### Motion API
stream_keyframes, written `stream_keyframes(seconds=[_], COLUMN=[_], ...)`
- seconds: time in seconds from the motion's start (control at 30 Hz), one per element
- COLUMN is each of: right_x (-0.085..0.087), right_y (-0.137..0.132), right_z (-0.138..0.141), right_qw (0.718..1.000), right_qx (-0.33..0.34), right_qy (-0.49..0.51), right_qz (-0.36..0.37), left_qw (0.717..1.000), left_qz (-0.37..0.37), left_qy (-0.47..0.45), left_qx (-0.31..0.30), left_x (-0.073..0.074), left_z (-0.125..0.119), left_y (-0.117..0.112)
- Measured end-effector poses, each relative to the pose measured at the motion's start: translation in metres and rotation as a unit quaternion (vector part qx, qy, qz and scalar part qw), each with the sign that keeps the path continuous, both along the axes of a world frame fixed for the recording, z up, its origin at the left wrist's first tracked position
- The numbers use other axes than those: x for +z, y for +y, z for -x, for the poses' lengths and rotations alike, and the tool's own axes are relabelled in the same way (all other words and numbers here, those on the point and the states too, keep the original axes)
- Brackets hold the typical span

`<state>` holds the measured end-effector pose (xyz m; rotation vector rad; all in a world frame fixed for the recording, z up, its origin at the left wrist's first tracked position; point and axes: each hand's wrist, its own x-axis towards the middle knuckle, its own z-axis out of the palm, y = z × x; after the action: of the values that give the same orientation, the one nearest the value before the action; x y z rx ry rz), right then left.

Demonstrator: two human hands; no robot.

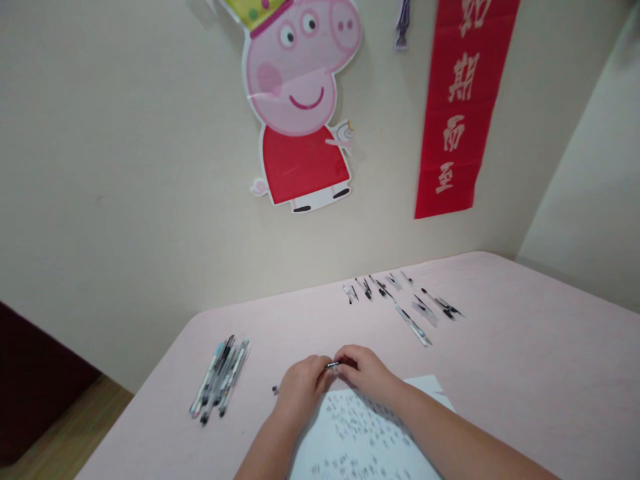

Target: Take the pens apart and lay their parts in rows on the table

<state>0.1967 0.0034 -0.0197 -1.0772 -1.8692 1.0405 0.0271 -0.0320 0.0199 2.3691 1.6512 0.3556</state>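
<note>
Both hands meet above the far edge of a sheet of paper point(360, 440) covered in handwriting. Between them is a thin dark pen point(332, 365), of which only a short middle part shows. My left hand point(303, 385) is closed on one end of it, and my right hand point(367, 372) pinches the other end. Fingers cover most of the pen, so its tip and cap are hidden. Just left of my left hand lies a small black piece point(275, 389), perhaps a pen cap.
A bundle of pens point(220, 380) lies on the left of the pink table point(530, 373). Several pen parts point(383, 288) are spread near the wall, with a pale pen point(413, 325) in front. A pig cutout point(305, 160) and a red banner point(460, 113) hang on the wall.
</note>
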Motion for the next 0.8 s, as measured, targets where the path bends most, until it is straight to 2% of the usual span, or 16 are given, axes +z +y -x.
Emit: stream_keyframes(seconds=[0.17, 0.3, 0.47, 0.63, 0.8], right_x=[0.003, 0.004, 0.004, 0.004, 0.003], right_y=[-0.001, -0.001, 0.004, 0.009, 0.008], right_z=[0.0, 0.0, -0.004, -0.012, -0.016], right_qw=[1.0, 1.0, 0.997, 0.983, 0.971], right_qx=[-0.008, -0.019, -0.071, -0.157, -0.181], right_qy=[0.015, 0.024, 0.038, -0.027, -0.094], right_qz=[0.018, 0.001, -0.005, -0.091, -0.129], left_qw=[0.999, 0.999, 0.998, 0.999, 0.999], left_qz=[0.003, 0.005, 0.0, -0.01, -0.015], left_qy=[-0.035, -0.034, -0.038, -0.03, 0.005], left_qx=[0.008, 0.031, 0.054, 0.044, 0.036], left_x=[0.0, -0.002, -0.007, -0.006, -0.003], left_z=[0.003, 0.006, 0.01, 0.01, 0.009], left_y=[0.0, 0.0, 0.003, 0.004, 0.003])
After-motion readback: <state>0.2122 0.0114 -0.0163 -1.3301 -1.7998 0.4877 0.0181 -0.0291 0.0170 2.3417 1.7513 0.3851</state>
